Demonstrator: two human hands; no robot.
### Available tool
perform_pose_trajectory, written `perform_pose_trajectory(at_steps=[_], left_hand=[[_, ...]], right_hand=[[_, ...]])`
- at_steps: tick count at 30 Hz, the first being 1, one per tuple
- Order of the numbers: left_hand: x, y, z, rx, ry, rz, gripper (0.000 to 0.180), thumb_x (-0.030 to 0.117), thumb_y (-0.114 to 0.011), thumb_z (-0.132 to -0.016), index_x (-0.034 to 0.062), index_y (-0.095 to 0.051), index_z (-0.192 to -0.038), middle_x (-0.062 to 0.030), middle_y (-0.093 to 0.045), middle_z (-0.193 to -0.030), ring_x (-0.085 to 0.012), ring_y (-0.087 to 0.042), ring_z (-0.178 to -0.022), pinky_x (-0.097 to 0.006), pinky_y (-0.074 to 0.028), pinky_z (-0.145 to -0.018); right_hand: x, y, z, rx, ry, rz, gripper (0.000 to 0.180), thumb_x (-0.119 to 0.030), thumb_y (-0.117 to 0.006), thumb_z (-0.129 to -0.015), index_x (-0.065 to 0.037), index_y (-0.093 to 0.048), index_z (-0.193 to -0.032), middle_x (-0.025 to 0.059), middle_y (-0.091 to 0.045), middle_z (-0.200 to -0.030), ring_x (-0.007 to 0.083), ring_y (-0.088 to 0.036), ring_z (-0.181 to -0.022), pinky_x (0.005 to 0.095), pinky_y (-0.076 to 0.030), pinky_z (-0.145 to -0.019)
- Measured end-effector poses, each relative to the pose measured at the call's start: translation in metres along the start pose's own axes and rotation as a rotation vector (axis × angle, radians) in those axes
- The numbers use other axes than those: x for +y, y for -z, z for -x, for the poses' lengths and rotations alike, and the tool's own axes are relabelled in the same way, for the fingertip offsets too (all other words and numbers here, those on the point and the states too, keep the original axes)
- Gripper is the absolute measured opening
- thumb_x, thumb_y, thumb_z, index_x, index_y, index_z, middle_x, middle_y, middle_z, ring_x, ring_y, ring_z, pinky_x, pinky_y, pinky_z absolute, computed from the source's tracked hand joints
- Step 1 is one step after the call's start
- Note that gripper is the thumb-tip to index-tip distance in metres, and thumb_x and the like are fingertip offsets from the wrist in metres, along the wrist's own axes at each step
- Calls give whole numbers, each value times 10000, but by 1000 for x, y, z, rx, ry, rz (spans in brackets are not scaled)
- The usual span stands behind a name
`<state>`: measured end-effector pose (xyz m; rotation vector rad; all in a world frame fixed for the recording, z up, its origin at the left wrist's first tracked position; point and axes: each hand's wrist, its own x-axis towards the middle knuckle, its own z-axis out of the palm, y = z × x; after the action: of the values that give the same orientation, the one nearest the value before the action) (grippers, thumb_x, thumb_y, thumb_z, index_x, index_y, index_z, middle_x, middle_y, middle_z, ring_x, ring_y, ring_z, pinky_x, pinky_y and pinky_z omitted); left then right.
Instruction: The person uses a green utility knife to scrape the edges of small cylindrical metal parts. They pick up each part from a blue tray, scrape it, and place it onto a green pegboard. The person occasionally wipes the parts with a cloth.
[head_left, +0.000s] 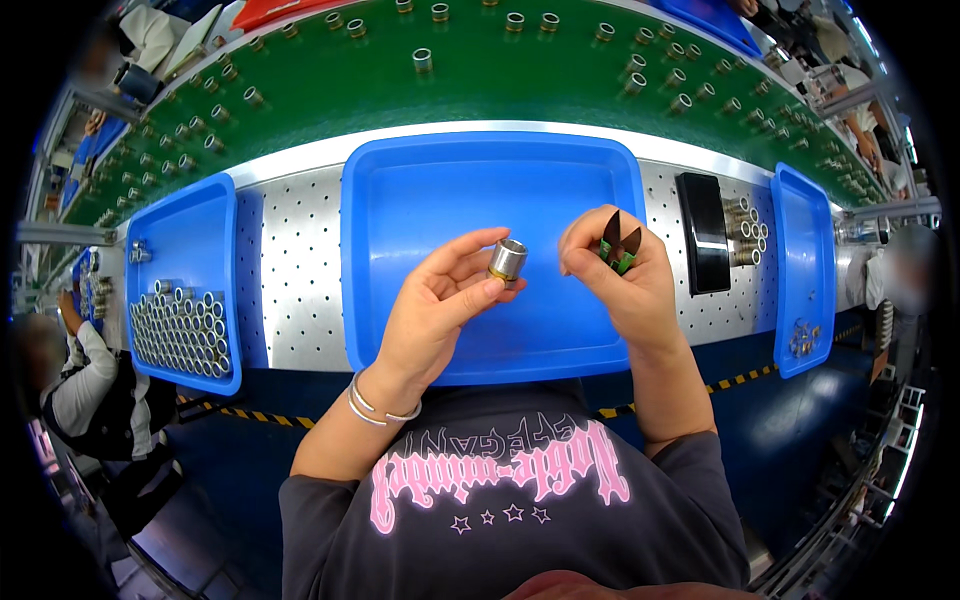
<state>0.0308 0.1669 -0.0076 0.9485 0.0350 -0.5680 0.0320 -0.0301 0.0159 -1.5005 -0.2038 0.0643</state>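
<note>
Evenly and brightly lit from overhead; soft glare on the glossy blue plastic tray and perforated steel bench. Faint shadows only. Strong fisheye bending at the rim (black vignette corners). Centre sharp, edges blurred.

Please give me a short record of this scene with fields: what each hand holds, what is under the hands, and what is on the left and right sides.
Left hand: left hand pinches a small metal cylindrical fitting between thumb and fingers
Right hand: right hand grips small green-handled cutting pliers, tips pointing up
Under the hands: large blue tray on a perforated metal table
Left side: blue tray holding rows of metal fittings
Right side: narrow blue tray; black block beside stacked fittings
Behind: green conveyor belt carrying scattered fittings
</note>
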Motion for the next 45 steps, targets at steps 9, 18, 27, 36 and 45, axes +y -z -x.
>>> perform_pose_trajectory(at_steps=[9,18,27,36,45], left_hand=[[-9,3,-1,-71,-106,-157,424,-25,-574,-836,-15,-465,-1246,-120,-588,-1088,-170,-589,-989,-271,-479,-866],[-4,2,5,-38,-95,-108,441,8,-569,-846,-13,-448,-1269,-134,-589,-1089,-198,-594,-985,-305,-480,-873],[-1,9,1,26,-129,-17,418,25,-566,-852,-15,-460,-1254,-137,-592,-1090,-216,-602,-979,-319,-480,-875],[-1,12,2,49,-139,-44,418,-7,-566,-843,-22,-466,-1249,-137,-597,-1092,-213,-603,-987,-306,-483,-876],[-4,15,4,47,-159,-37,426,-5,-581,-830,-18,-472,-1241,-140,-595,-1101,-211,-601,-994,-302,-478,-881]], right_hand=[[-11,-9,-17,-92,-228,-408,77,-101,-576,-870,-43,-527,-880,46,-587,-787,14,-390,-511,173,-293,-456],[8,-2,-27,210,-220,-626,59,-110,-505,-917,-67,-481,-883,134,-601,-906,6,-279,-420,174,-240,-403],[-8,-9,-10,48,155,-491,90,-126,-482,-933,-49,-457,-894,163,-594,-842,8,-260,-419,183,-248,-424],[-25,-23,-8,-62,256,-421,129,-132,-551,-899,-37,-464,-909,201,-610,-810,38,-371,-496,183,-319,-465],[-31,-30,-12,-82,237,-431,125,-104,-565,-880,-29,-469,-907,204,-612,-814,90,-482,-576,217,-378,-530]])
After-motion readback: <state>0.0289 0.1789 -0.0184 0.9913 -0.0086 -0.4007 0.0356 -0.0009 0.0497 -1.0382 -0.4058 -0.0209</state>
